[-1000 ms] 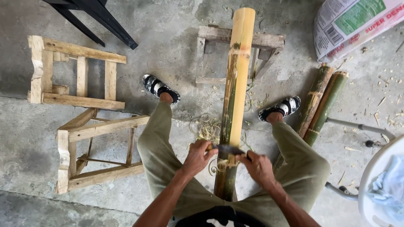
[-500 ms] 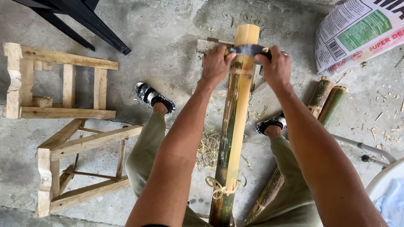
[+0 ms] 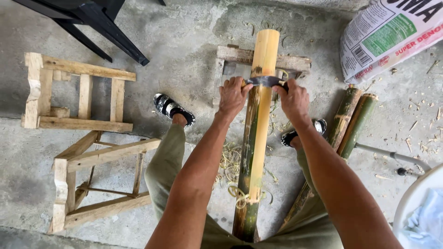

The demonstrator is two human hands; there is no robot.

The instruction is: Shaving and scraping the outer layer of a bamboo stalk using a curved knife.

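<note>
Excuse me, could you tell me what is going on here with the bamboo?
A seated person holds a curved blade across a long bamboo pole, the left hand and right hand gripping its two ends. The pole leans on a small wooden stand; much of its skin is pared to pale yellow, and shavings lie on the concrete floor. Two more bamboo pieces lie nearby.

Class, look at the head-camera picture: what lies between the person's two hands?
In the head view, the peeled bamboo pole runs between the left hand and right hand, with the curved blade they grip lying across it.
</note>
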